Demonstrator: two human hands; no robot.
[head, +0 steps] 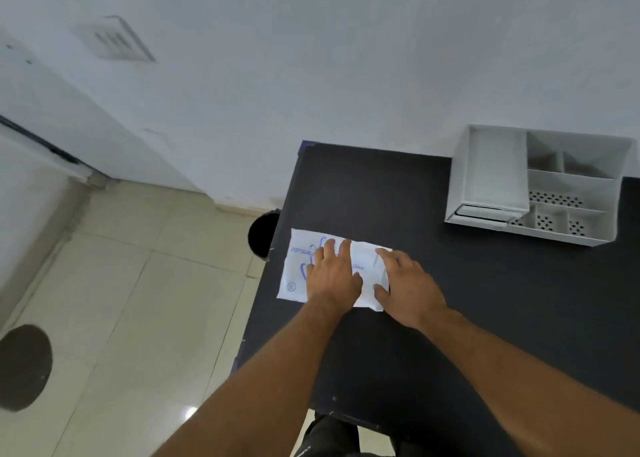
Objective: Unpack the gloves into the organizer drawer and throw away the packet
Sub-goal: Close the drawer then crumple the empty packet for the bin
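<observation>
A white packet of disposable gloves (298,269) with blue print lies flat on the black table (381,193), near its left edge. My left hand (332,274) rests on the packet's middle with fingers spread. Over the packet's right end sits my right hand (410,288), thumb at the near corner and fingers on top; a firm grip cannot be made out. A white organizer (540,186) with several compartments stands at the table's far right, its drawer front (485,212) low on its left side, seemingly closed.
A black round bin (263,235) stands on the tiled floor just left of the table, partly hidden by the table edge. A white wall runs behind the table. A dark round patch (24,366) marks the floor at far left.
</observation>
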